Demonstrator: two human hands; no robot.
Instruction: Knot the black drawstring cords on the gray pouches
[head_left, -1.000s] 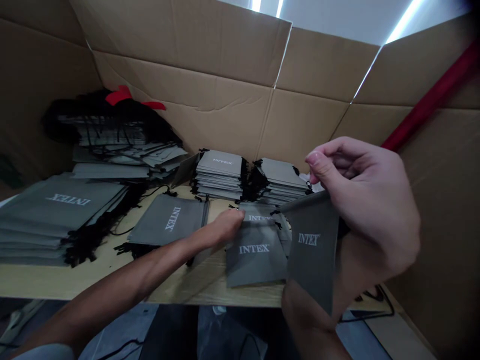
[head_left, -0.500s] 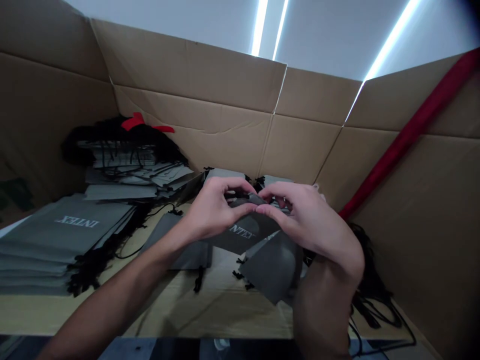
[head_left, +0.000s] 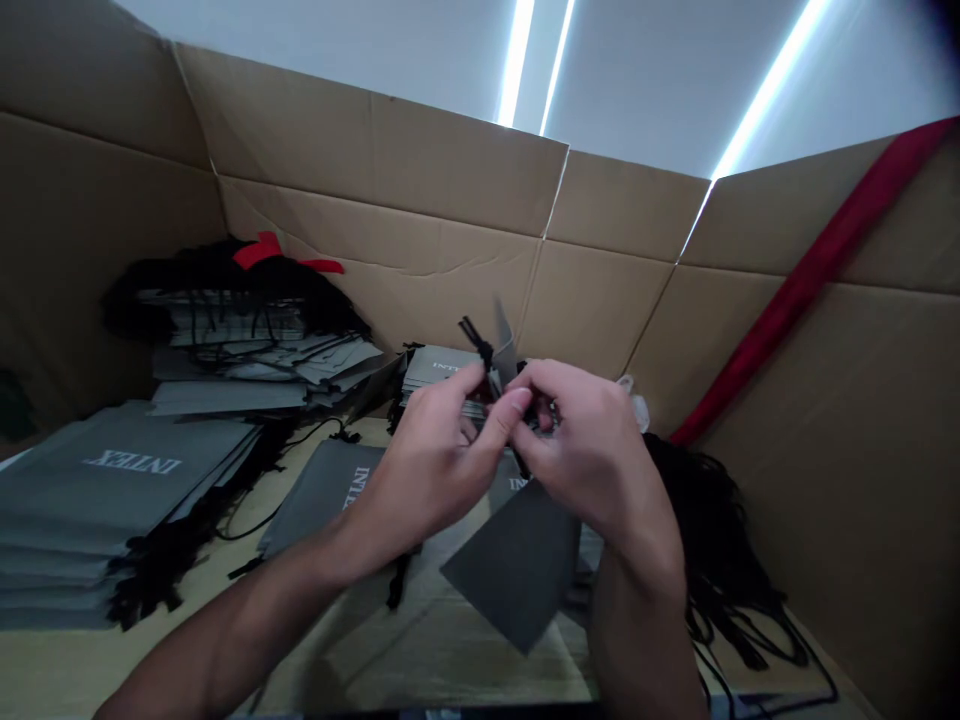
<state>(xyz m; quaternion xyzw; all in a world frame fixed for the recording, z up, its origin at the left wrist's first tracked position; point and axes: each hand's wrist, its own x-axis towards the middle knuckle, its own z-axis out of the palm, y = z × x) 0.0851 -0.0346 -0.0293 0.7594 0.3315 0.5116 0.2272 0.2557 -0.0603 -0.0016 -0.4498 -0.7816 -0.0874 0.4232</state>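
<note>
Grey fabric is pinched between the fingers (head_left: pixel 499 425) of the left hand (head_left: pixel 435 445) and the right hand (head_left: pixel 581 430); the grey pouch (head_left: pixel 504 350) is held up in front, above the surface (head_left: pixel 360 650), with black cord ends (head_left: pixel 474 335) projecting beside it, presumably so that one edge can be reached from both sides. A grey panel (head_left: pixel 514 570) hangs below the right hand; whether it belongs to the same pouch cannot be told. At left, a printed pouch (head_left: pixel 319 485) is laid flat. Farther left, an INTEX stack (head_left: pixel 127 470) is set with its cords (head_left: pixel 154 580) to one side, judged to keep them untangled. At right, a black cord bundle (head_left: pixel 697 510) is heaped loosely. Behind, a small stack (head_left: pixel 442 365) is placed near the cardboard wall (head_left: pixel 375 210), apparently to leave working room.
</note>
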